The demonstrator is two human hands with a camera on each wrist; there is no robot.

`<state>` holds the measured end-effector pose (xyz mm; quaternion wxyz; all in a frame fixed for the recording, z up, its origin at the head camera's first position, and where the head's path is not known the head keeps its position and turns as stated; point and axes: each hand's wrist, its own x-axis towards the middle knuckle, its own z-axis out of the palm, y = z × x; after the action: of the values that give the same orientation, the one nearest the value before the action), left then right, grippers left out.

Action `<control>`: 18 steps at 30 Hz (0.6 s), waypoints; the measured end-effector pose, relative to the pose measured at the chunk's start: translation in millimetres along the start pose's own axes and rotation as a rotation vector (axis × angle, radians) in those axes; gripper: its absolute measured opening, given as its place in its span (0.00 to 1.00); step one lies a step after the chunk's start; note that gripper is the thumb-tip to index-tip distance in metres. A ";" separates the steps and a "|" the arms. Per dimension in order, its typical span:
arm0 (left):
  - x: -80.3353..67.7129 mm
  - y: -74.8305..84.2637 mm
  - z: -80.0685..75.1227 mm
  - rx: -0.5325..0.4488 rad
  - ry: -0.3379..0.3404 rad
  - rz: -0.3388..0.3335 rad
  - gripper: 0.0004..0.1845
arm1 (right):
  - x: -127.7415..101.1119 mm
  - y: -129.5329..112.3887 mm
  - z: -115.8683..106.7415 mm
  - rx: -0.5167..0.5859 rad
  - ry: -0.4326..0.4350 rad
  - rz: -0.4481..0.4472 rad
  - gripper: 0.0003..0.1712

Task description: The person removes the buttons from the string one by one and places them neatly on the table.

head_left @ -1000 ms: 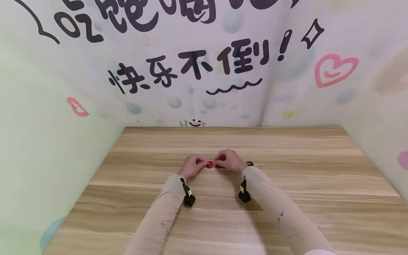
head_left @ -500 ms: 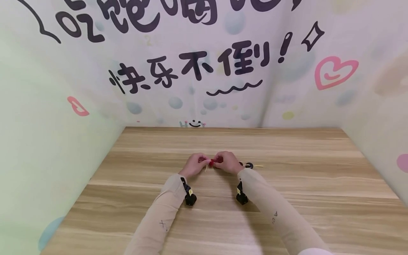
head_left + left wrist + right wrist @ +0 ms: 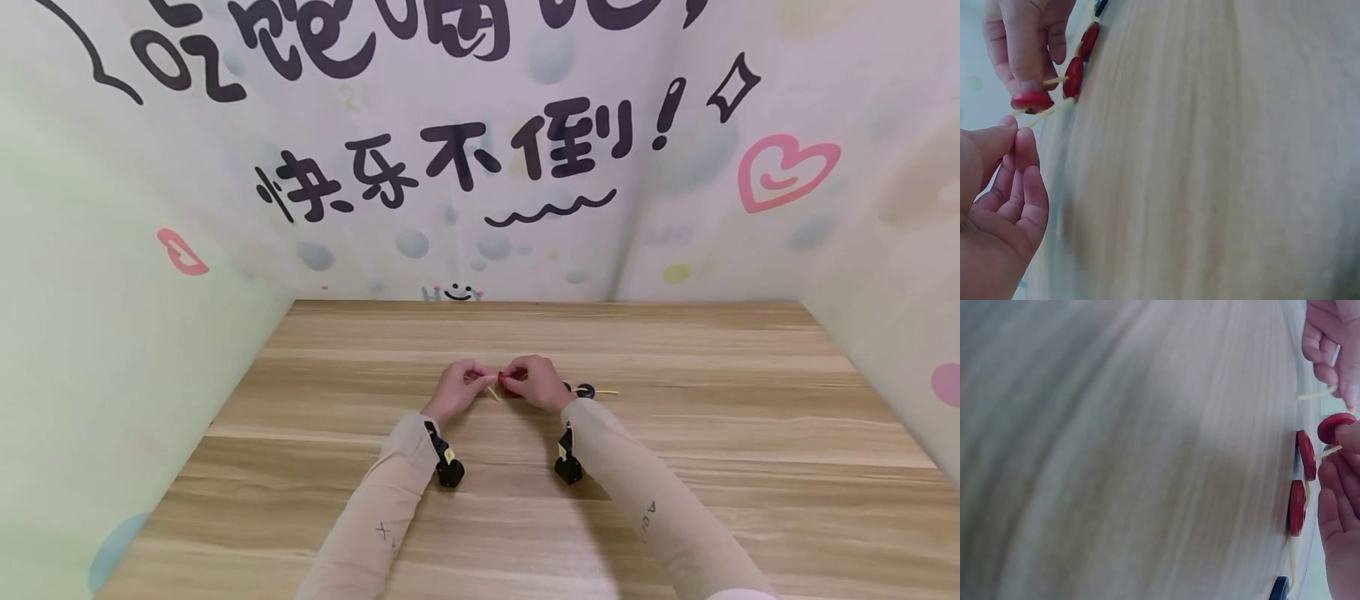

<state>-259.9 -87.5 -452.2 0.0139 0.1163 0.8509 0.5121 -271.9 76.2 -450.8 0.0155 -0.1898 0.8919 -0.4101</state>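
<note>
My left hand [image 3: 457, 392] pinches a thin yellow string [image 3: 1317, 395] between thumb and index finger, and a short string end sticks out past the fingertips. Close to those fingertips, my right hand [image 3: 538, 383] pinches a red button [image 3: 1032, 100] by its edge. In the right wrist view, one red button [image 3: 1305, 455] hangs on the string just beside the right fingers, with another red button [image 3: 1296, 507] behind it. A dark blue button [image 3: 1279, 589] follows further along. In the head view the right hand hides much of this row.
Beyond the right wrist, a dark button [image 3: 586, 392] lies on the wooden table [image 3: 712, 417] with a string tail extending right. A printed cloth backdrop [image 3: 450, 250] rises behind the table's far edge. Black wrist cameras [image 3: 450, 473] hang below both sleeves.
My right hand moved left toward the left hand, uncovering more dark buttons. The red button first showing by the left fingers is now at the right fingertips, and a string end dangles from the left hand.
</note>
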 end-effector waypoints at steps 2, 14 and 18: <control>-0.7 -1.0 0.4 0.006 -0.005 0.003 0.04 | -0.2 1.1 -0.4 0.021 0.006 0.012 0.03; 1.4 -0.8 4.9 -0.035 0.022 -0.025 0.04 | -2.5 0.3 -4.9 0.044 -0.011 0.016 0.03; 1.3 2.9 5.3 -0.052 0.026 -0.033 0.04 | -4.1 -0.4 -6.5 0.061 -0.022 -0.002 0.04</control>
<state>-259.8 -81.4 -452.0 0.0142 0.0954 0.8391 0.5354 -269.1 82.2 -446.7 0.0308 -0.1946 0.8785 -0.4352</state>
